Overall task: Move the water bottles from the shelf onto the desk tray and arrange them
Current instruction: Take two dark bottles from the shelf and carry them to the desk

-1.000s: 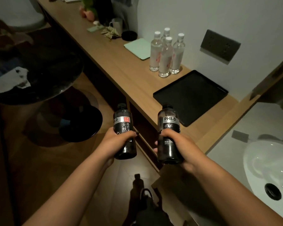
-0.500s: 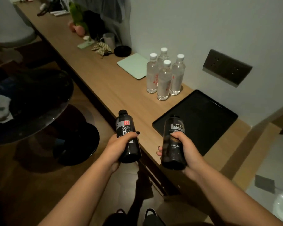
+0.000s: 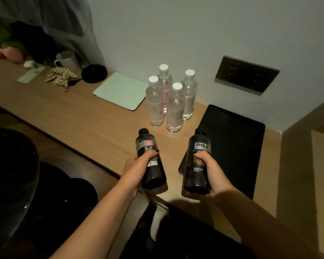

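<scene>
I hold one black bottle in each hand above the front of the wooden desk (image 3: 94, 124). My left hand (image 3: 137, 169) grips the black bottle with a red label mark (image 3: 151, 159). My right hand (image 3: 209, 172) grips the black bottle marked PH8.0 (image 3: 198, 161), which hangs over the left edge of the black tray (image 3: 236, 146). The tray lies flat on the desk at the right, with nothing on it. Several clear water bottles with white caps (image 3: 171, 101) stand together on the desk, just left of the tray's far corner.
A pale green pad (image 3: 120, 90), a black round lid (image 3: 94, 73), a white mug (image 3: 67, 60), crumpled patterned cloth (image 3: 61, 77) and a pink plant pot (image 3: 9, 53) lie along the desk to the left. A dark socket panel (image 3: 247, 74) is on the wall.
Both hands have carried the black bottles forward and up over the desk; the right one now reaches the tray's left edge. My view has closed in on the desk.
</scene>
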